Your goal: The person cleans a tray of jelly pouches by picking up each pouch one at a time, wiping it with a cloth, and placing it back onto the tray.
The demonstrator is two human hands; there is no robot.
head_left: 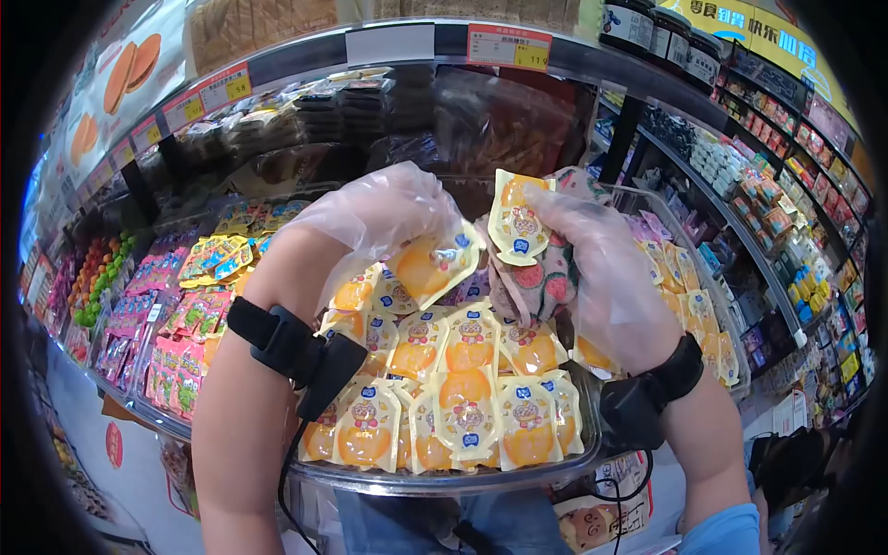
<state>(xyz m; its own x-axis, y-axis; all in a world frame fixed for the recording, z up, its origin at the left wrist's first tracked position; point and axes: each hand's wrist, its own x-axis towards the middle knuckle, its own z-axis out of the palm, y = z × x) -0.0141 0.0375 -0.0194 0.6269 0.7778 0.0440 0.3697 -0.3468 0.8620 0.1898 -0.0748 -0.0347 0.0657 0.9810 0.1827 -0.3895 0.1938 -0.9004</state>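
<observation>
My left hand, in a clear plastic glove, is closed on a cream-and-yellow snack packet, tilted above the bin. My right hand, gloved the same way, grips another snack packet held upright by its upper edge. A patterned cloth with pink and green fruit shapes hangs from the right hand, behind that packet. Below both hands, rows of matching packets stand in a clear plastic bin. Each wrist wears a black strap with a small box.
To the left are bins of pink packets and yellow packets. More yellow packets fill a bin on the right. An upper shelf with price tags runs across the back. Shelves of goods line the right.
</observation>
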